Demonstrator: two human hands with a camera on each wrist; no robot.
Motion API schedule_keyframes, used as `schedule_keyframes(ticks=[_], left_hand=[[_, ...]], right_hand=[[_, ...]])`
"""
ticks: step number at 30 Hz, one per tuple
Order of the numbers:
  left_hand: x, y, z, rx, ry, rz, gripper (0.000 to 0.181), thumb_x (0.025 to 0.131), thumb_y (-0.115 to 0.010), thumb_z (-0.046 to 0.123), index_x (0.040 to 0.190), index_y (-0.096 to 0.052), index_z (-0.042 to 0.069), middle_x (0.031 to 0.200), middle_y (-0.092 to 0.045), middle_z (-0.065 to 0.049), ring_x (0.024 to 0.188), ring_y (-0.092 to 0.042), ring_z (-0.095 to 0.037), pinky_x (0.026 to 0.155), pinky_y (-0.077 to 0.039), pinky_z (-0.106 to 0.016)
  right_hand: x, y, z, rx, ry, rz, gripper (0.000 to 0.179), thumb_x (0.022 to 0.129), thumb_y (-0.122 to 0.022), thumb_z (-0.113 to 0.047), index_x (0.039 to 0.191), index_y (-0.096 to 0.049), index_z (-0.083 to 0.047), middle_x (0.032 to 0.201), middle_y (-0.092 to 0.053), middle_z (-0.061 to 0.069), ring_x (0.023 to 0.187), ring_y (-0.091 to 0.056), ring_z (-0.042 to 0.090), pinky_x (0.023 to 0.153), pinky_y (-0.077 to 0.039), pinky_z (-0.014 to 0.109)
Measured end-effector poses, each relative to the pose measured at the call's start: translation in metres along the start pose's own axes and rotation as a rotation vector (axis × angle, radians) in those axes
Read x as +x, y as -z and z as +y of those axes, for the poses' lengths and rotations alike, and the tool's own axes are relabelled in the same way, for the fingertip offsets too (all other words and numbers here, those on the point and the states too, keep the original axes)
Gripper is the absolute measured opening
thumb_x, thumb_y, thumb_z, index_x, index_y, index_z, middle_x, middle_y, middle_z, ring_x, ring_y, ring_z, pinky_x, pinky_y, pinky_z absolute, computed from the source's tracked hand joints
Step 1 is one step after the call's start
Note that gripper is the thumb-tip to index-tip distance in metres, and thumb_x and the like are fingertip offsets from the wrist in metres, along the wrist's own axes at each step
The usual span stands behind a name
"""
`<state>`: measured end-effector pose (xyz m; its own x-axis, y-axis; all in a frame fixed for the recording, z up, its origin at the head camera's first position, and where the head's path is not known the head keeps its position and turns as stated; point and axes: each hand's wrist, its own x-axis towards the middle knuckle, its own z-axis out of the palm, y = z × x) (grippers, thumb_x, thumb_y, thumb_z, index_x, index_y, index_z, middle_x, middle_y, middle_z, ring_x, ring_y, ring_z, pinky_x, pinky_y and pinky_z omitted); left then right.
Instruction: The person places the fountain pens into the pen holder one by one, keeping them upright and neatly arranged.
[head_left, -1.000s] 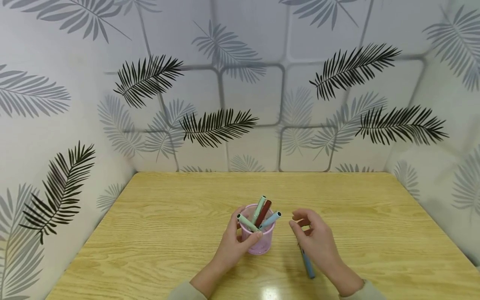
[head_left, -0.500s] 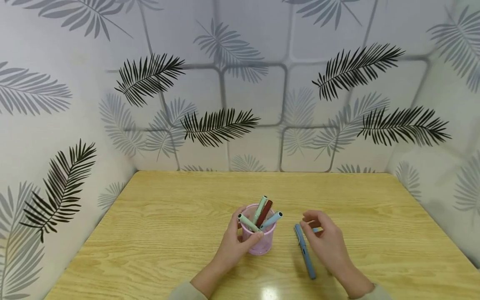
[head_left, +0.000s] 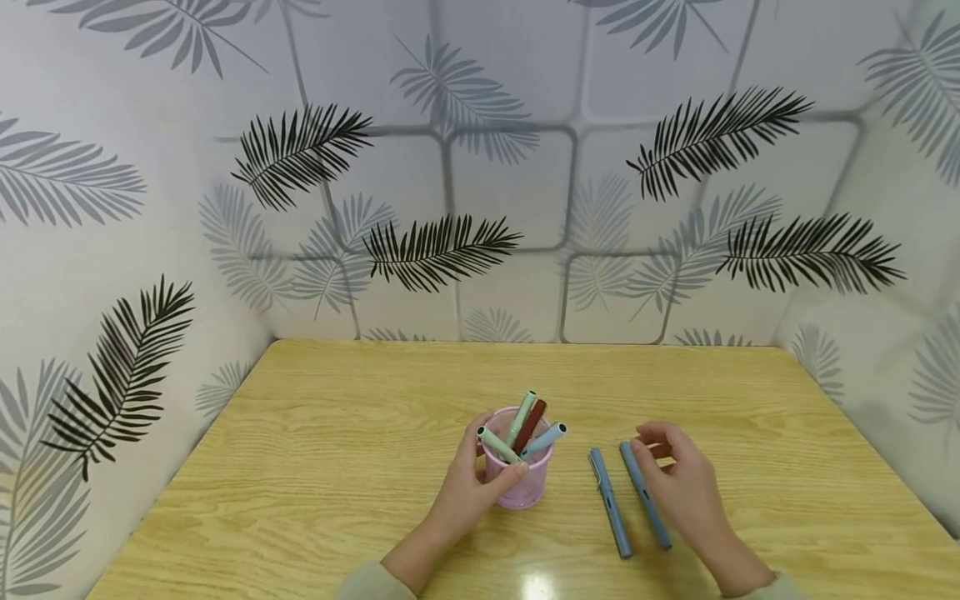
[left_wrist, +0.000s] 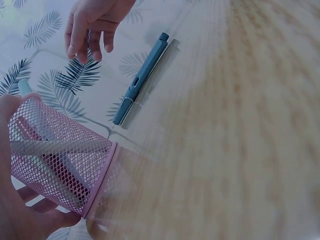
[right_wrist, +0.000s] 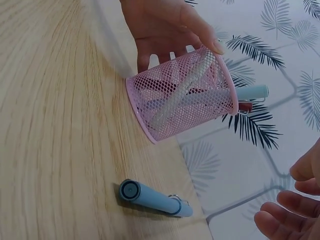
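My left hand (head_left: 463, 496) grips the side of a pink mesh pen cup (head_left: 522, 490), thumb near the rim. In it stand two pale green pens, one of them a green pen (head_left: 498, 445) leaning left, a dark red pen (head_left: 530, 427) and a light blue pen (head_left: 546, 437). Two blue pens lie side by side on the table to the right: a left blue pen (head_left: 611, 506) and a right blue pen (head_left: 647, 496). Just right of the latter hovers my right hand (head_left: 684, 483), its fingers loosely bent. In the right wrist view those fingertips (right_wrist: 270, 222) hold nothing.
The wooden table (head_left: 337, 433) runs back to a wall (head_left: 510, 192) papered with leaf patterns. Walls also stand at the left and right sides. A light glare lies at the table's near edge.
My right hand has moved rightward, away from the cup, uncovering both blue pens, which were partly or wholly hidden behind it. The left hand and the cup have stayed in place.
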<state>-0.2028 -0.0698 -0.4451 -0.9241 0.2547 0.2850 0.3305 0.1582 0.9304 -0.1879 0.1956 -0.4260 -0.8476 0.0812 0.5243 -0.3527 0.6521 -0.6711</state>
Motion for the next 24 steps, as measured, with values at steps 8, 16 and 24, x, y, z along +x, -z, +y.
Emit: schedule_keyframes(ticks=[8, 16, 24], left_hand=[[-0.003, 0.002, 0.013, -0.004, 0.006, -0.011, 0.072, 0.086, -0.067, 0.019, 0.143, -0.025, 0.007, 0.132, -0.041, -0.022, 0.111, -0.047, -0.033, 0.083, -0.047, -0.046], [0.003, -0.001, -0.013, -0.006, -0.005, -0.003, 0.073, 0.085, -0.069, 0.022, 0.144, -0.026, 0.014, 0.134, -0.042, -0.018, 0.111, -0.047, -0.031, 0.081, -0.048, -0.041], [0.005, -0.001, -0.024, 0.008, -0.035, 0.008, 0.073, 0.085, -0.069, 0.027, 0.143, -0.026, 0.021, 0.134, -0.042, -0.015, 0.11, -0.049, -0.029, 0.081, -0.048, -0.041]], right_hand=[[0.001, 0.003, 0.008, -0.039, -0.046, -0.024, 0.017, 0.089, -0.063, -0.01, 0.104, -0.061, -0.003, 0.092, -0.065, 0.007, 0.072, -0.059, 0.018, 0.056, -0.048, 0.022], [0.002, 0.004, 0.016, -0.083, -0.138, -0.131, 0.023, 0.09, -0.062, -0.014, 0.106, -0.059, 0.001, 0.092, -0.063, 0.011, 0.073, -0.057, 0.019, 0.056, -0.047, 0.025], [0.004, 0.005, 0.022, -0.107, -0.279, -0.266, 0.033, 0.091, -0.06, -0.02, 0.114, -0.055, 0.004, 0.098, -0.061, 0.014, 0.076, -0.059, 0.022, 0.061, -0.048, 0.029]])
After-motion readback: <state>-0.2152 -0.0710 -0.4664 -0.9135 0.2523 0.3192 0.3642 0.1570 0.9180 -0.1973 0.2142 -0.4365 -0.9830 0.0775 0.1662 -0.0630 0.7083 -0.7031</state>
